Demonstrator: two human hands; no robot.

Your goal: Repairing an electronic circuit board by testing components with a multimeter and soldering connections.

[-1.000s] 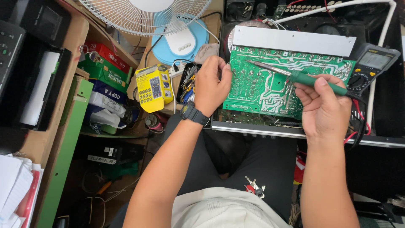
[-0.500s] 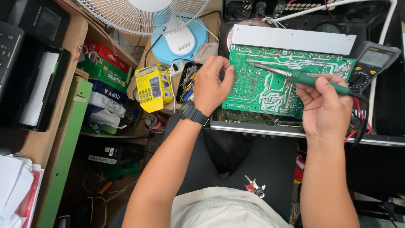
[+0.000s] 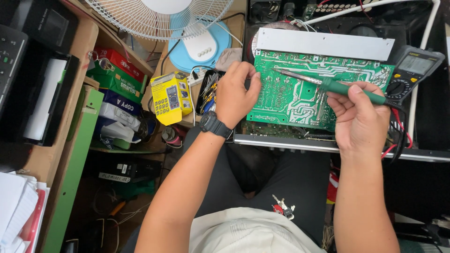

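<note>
The right hand [image 3: 358, 119] comes in from six o'clock, fingers wrapped round one green-handled soldering iron [image 3: 328, 85]; its long axis runs from three o'clock to its tip at ten o'clock, over the one green circuit board [image 3: 300, 100]. The left hand [image 3: 239, 93], fingers curled, pinches the board's nine-o'clock edge. One black multimeter [image 3: 412, 70] lies beyond at two o'clock.

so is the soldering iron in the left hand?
No, the right hand grips the green soldering iron; the left hand rests on the circuit board edge.
</note>
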